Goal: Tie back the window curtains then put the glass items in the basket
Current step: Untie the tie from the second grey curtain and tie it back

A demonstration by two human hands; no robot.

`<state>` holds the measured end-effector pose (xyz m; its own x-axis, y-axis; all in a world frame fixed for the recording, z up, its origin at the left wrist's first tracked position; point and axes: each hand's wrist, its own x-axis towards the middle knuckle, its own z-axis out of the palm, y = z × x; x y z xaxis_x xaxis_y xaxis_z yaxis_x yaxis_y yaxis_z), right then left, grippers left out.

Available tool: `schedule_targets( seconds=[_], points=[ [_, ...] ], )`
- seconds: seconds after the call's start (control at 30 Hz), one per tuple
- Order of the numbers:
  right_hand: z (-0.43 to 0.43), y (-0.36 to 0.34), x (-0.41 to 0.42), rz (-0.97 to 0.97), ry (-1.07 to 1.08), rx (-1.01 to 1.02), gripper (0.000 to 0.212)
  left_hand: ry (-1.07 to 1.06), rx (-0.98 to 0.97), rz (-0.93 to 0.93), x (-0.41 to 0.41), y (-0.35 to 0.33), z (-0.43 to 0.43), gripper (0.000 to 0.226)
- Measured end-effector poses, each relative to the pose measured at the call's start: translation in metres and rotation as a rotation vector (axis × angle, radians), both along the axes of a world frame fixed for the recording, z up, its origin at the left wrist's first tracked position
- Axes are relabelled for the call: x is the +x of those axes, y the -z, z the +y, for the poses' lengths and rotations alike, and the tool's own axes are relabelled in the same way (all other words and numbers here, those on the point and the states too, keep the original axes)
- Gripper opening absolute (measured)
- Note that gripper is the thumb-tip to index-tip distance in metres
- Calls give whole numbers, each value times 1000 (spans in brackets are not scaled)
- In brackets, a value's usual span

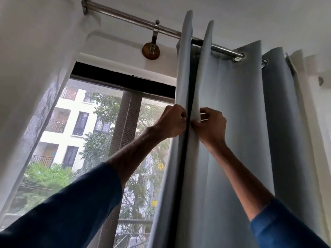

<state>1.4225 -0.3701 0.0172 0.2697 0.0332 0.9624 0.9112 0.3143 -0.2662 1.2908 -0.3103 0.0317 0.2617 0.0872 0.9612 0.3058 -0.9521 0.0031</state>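
Centrally, the fingertips [181, 116] of both hands almost meet across a dark, narrow gap between two folds of a grey-blue curtain [236, 113]. The left hand [171, 122] has its fingers curled and pinches the edge of the left fold. The right hand [212, 125] is likewise curled and pinches the fold just to the right of the gap. Both arms reach upward in dark blue sleeves [71, 208] pushed back from the wrists.

The curtain is directly in the fingers, so no reach is needed. Its folds run straight up and down, from the rings at the top to below the bottom edge of the view. Most of the cloth hangs to the right of the hands, bunched in deep pleats, so the right hand is nearer the bulk and the left hand is nearer the open glass. Gathering the pleats rightward looks like the step in hand. No tie-back cord or hook can be seen.

Above, a metal curtain rod [136, 20] slants across the wall on a round bracket [151, 49]. At far left hangs a white sheer curtain [26, 68]. Between the two, the window [100, 122] shows trees and a pale building through a mesh screen.

No basket and no glass items are in view.
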Motion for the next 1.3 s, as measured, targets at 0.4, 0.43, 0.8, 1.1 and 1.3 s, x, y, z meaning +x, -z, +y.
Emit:
schedule_targets(
  seconds=[0.4,0.43,0.8,1.1,1.3],
  points=[
    [-7,53,-9,-372,180,18,6,205,-462,15,15,22,-12,74],
    [-8,57,-10,-396,173,16,7,196,-475,0,18,21,-11,67],
    [-36,50,71,-239,288,134,17,19,-415,-32,39,30,3,34],
    [-67,15,149,313,419,-24,68,-37,-261,-147,57,46,11,35],
    [-42,7,132,167,327,16,19,-82,-226,-137,58,43,17,36]
  ],
)
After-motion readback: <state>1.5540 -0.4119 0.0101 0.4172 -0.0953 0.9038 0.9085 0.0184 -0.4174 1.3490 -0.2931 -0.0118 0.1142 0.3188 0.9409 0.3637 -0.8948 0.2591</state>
